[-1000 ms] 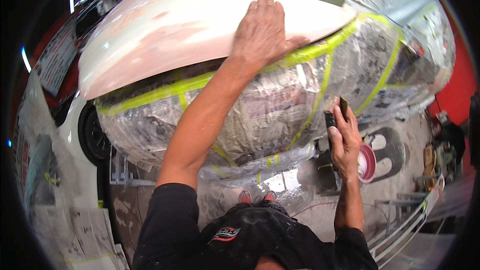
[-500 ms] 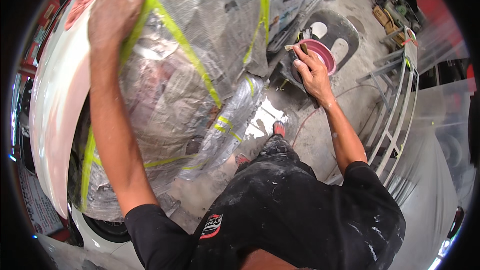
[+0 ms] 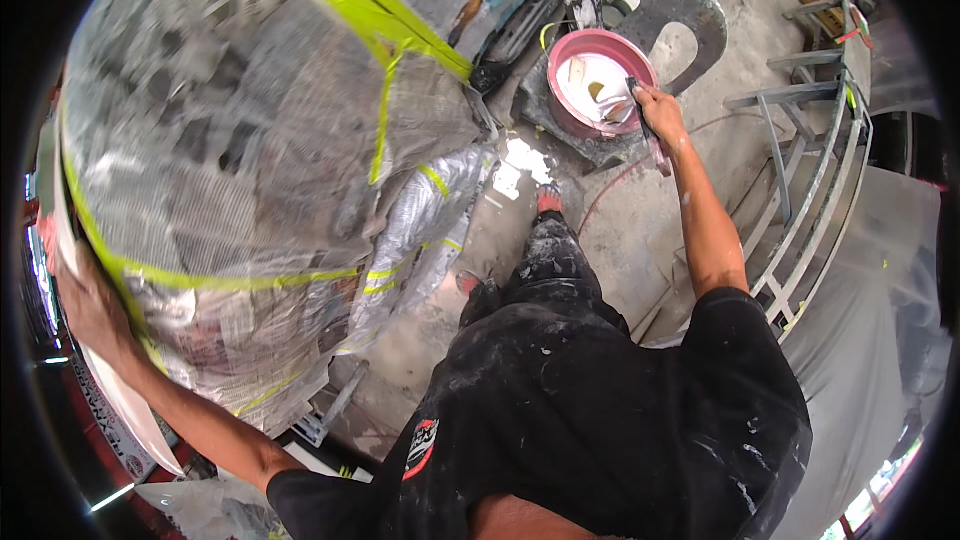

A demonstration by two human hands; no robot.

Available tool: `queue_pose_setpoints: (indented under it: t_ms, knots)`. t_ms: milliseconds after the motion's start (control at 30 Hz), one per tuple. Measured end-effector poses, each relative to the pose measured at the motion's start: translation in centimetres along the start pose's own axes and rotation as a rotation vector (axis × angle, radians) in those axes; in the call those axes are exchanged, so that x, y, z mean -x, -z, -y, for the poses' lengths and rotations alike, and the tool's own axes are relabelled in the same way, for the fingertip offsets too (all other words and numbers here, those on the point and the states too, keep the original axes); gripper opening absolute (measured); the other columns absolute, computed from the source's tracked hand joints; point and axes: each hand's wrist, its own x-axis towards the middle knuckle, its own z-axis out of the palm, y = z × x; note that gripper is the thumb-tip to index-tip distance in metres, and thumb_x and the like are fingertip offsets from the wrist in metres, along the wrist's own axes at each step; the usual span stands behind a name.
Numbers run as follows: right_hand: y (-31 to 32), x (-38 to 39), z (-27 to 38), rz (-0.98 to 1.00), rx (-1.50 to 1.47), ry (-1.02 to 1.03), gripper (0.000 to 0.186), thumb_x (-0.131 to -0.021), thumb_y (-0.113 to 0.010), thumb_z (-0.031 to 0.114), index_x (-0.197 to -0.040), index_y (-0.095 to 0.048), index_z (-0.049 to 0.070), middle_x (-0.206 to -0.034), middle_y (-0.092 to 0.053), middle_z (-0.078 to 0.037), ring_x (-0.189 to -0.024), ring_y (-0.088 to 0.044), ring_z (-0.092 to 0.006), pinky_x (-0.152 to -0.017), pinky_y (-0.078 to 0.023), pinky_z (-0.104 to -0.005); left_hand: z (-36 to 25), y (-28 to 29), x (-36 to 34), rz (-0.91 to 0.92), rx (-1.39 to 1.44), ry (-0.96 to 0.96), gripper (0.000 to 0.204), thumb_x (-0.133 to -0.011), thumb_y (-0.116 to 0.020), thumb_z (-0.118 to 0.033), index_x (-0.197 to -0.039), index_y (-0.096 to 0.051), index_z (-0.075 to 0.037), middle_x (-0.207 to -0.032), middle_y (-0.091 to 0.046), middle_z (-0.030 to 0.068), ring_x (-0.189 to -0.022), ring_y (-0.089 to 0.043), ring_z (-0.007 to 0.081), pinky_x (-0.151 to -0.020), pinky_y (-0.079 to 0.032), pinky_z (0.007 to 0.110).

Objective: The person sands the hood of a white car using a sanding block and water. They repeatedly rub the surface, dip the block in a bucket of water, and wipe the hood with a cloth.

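Note:
My right hand (image 3: pixel 662 118) grips a long, narrow dark block (image 3: pixel 655 145) at the near right rim of a pink bucket (image 3: pixel 562 108). Milky liquid and a few small pieces show inside the bucket. Far to the left, my left hand (image 3: pixel 92 302) reaches over the edge of a pale car panel (image 3: pixel 128 402). A bit of pink cloth (image 3: pixel 46 230) shows by its fingertips, but the fingers are blurred at the picture's rim. Between my arms, clear plastic sheeting (image 3: pixel 240 130) with yellow-green tape (image 3: pixel 240 280) covers the car.
The bucket stands on a dark support beside a grey board with oval holes (image 3: pixel 700 40). A metal ladder-like frame (image 3: pixel 790 160) stands at right, with hanging plastic (image 3: pixel 840 320) beyond. A reddish hose (image 3: pixel 605 185) crosses the concrete floor (image 3: pixel 630 250), which has a white wet patch (image 3: pixel 520 168).
The view has shifted, bringing the bucket's inside into sight. My left hand has moved along the panel toward me, to the far left. My right hand still holds the block by the bucket.

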Motion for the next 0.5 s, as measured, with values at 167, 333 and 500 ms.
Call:
queue_pose_setpoints:
  t_ms: [167, 333, 500]
  knots:
    - [-0.1, -6.3, -2.5, 0.156, 0.124, -0.084, 0.05, -0.098, -0.061, 0.037, -0.131, -0.068, -0.001, -0.131, -0.07, -0.019, -0.124, -0.065, -0.0263, -0.106, -0.046, -0.0332, -1.4, -0.8, -1.2, 0.011, 0.013, 0.025, 0.06, -0.109, -0.038, -0.054, -0.155, -0.048, -0.015, -0.155, -0.054, 0.0061, -0.142, -0.05, 0.0266, -0.114, -0.039, 0.036]
    - [-2.6, -12.7, -6.6, 0.498, 0.098, -0.178, 0.041, -0.099, -0.062, 0.034, -0.114, -0.075, -0.002, -0.103, -0.077, -0.014, -0.09, -0.071, -0.0216, -0.083, -0.054, -0.0356, -6.1, 0.1, -1.0, 0.01, 0.01, 0.072, 0.07, -0.106, -0.036, -0.064, -0.15, -0.054, -0.013, -0.149, -0.059, 0.0094, -0.136, -0.056, 0.0309, -0.11, -0.045, 0.039]
    - [-3.8, -13.6, -5.2, 0.709, 0.284, -0.182, 0.042, -0.099, -0.062, 0.038, -0.118, -0.076, 0.004, -0.114, -0.076, -0.014, -0.101, -0.072, -0.0259, -0.091, -0.055, -0.0375, -5.2, 0.1, -2.3, 0.033, -0.156, 0.11, 0.075, -0.105, -0.025, -0.067, -0.151, -0.053, -0.015, -0.15, -0.058, 0.0088, -0.137, -0.054, 0.0318, -0.111, -0.043, 0.041]
